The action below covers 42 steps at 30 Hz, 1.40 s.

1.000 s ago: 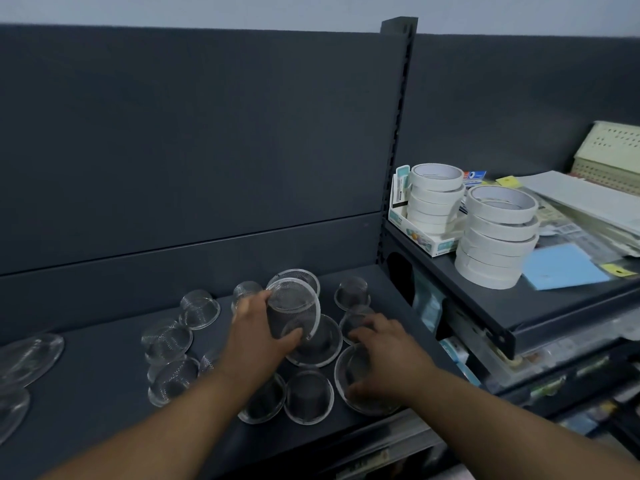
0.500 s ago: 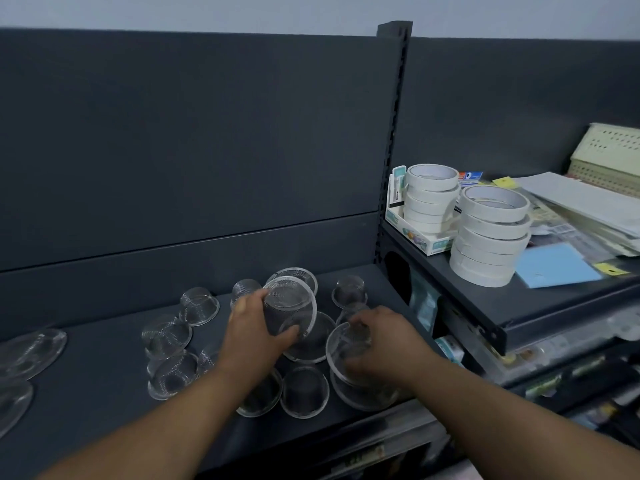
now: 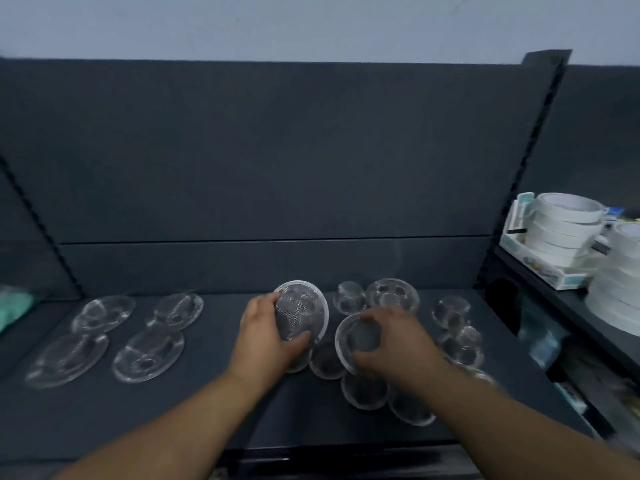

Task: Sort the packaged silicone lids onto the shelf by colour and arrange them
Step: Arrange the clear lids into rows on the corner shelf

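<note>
Two hands are busy. The left hand (image 3: 266,337) curls fingers and thumb round a clear round silicone lid (image 3: 304,306) tilted on edge, and the right hand (image 3: 391,341) grips a second clear round lid (image 3: 362,336) just beside it, both over the dark grey metal shelf (image 3: 207,410). Sorting looks about midway. Next, I judge, each lid needs laying flat among the small clear lids (image 3: 391,294), apart from the four large oval clear lids (image 3: 149,355) on the left.

in front of you, a dark grey flat metal shelf (image 3: 214,403) carries four large clear oval silicone lids (image 3: 149,355) lying flat on its left half, and small clear round lids (image 3: 363,389) clustered on its right half, some overlapping.
</note>
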Motion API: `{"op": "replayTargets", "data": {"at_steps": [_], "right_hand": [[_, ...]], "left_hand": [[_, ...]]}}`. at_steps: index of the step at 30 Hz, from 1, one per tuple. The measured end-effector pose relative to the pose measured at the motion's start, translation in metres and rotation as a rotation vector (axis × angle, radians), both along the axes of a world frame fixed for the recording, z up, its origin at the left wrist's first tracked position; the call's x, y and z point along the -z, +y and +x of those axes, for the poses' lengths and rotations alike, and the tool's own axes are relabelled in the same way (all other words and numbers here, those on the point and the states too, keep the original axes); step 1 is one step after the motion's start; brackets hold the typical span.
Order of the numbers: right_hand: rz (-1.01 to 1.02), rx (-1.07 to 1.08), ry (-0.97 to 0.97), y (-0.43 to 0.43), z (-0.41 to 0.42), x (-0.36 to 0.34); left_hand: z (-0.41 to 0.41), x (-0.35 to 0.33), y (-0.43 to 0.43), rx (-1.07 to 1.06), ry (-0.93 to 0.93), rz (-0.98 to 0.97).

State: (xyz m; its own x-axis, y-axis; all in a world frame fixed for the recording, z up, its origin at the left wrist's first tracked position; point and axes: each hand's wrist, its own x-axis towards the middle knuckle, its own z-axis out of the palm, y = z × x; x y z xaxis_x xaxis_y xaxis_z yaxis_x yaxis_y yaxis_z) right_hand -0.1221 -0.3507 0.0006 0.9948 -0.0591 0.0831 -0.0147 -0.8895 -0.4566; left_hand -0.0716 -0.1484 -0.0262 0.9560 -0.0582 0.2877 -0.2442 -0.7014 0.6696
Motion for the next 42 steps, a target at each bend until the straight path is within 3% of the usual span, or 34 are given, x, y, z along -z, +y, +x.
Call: {"op": "replayTargets", "data": {"at_steps": [11,19,30,42], "right_hand": [[0.014,-0.269,0.079,0.218,0.024,0.015],[0.105,-0.284,0.13,0.316,0.034,0.039],[0.046,-0.221,0.129,0.37,0.036,0.067],[-0.032,-0.2,0.134,0.375,0.033,0.069]], "left_hand": [[-0.018,0.0,0.231,-0.195,0.056,0.06],[-0.015,0.018,0.345,-0.203,0.142,0.105],[-0.012,0.046,0.384,0.019,0.278,0.195],[-0.006,0.051,0.387,0.115,0.335,0.29]]}}
